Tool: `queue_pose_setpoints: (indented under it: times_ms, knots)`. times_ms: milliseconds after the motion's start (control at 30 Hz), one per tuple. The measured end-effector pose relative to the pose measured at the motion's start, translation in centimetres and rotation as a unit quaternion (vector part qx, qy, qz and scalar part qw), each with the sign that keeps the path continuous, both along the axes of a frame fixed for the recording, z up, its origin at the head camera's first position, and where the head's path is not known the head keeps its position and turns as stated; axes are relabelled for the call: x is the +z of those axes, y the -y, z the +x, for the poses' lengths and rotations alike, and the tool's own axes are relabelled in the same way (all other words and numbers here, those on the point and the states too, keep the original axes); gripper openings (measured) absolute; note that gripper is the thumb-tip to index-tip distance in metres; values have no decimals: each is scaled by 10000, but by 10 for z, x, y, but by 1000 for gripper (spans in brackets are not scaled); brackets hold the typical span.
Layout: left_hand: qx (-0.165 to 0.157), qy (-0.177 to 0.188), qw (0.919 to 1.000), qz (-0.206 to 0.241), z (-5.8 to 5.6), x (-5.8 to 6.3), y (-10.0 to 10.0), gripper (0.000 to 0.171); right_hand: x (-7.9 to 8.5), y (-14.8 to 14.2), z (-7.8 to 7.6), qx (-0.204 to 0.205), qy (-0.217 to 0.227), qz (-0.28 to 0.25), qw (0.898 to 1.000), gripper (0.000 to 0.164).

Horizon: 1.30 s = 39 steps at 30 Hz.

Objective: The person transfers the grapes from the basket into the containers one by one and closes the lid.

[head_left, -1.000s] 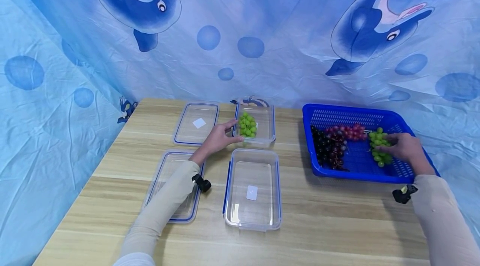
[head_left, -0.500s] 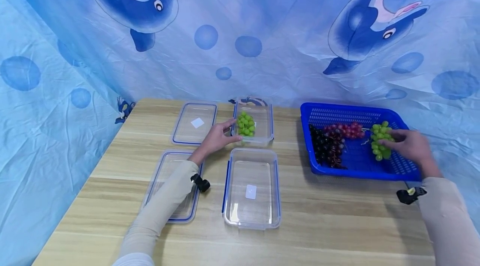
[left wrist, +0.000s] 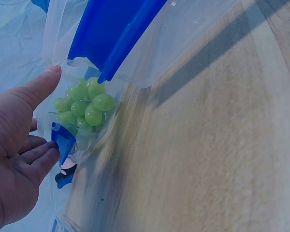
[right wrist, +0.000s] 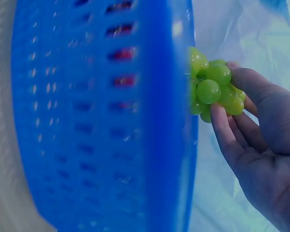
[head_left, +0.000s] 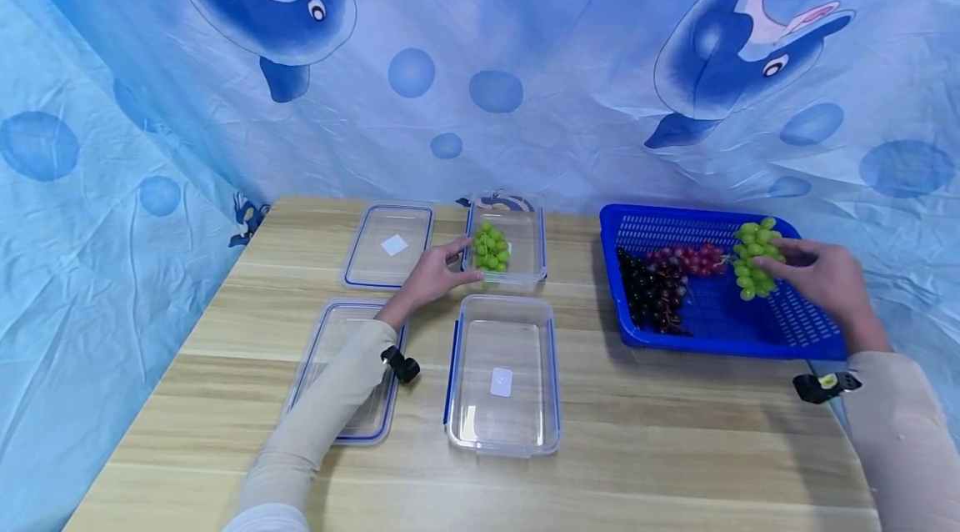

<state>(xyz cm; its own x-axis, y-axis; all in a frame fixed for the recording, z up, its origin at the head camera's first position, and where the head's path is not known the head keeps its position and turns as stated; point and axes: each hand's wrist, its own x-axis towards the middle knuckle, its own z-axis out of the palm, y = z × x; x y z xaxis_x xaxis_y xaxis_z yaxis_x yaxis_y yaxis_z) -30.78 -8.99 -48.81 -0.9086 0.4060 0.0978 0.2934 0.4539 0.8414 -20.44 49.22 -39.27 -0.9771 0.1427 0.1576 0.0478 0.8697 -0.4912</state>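
Observation:
A bunch of green grapes [head_left: 756, 257] hangs over the right part of the blue basket [head_left: 626, 332], pinched between the thumb and fingers of my right hand [head_left: 825, 282]. The right wrist view shows the same grapes [right wrist: 209, 91] just past the basket's rim. My left hand [head_left: 435, 273] is at the left side of the small clear container [head_left: 528, 236], thumb and fingers spread apart. Its fingertips touch a blue clip [left wrist: 63, 141] in the left wrist view. Inside that container lies another green grape bunch [head_left: 491, 247].
Dark grapes [head_left: 652, 290] and red grapes [head_left: 690, 258] lie in the basket's left part. A larger clear container [head_left: 501, 424] stands in front of the small one. Two clear lids, one smaller [head_left: 393, 219] and one larger [head_left: 378, 424], lie to the left on the wooden table [head_left: 637, 449].
My right hand has lifted the green grapes up from the basket floor, and the basket's right side has shifted slightly. The left hand stays in place at the small container.

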Motion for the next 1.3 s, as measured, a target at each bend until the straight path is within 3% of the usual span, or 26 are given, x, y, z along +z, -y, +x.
queue_pose_setpoints:
  times_ms: [300,633,867,1300]
  knots:
    - [-69,-5,10000,43,-1,-1,1,86,24,34,-6,72,-262,-166,9995,66]
    - [-62,-24,10000,61,0,-2,0,86,46,76,-22,377,-847,-433,9948,57]
    - [-37,-40,10000,33,-1,-2,0,87,53,114,-39,684,-1117,-930,9870,52]
    - [-96,-17,9999,51,-2,-1,1,87,47,174,-72,1185,-929,-1501,9771,53]
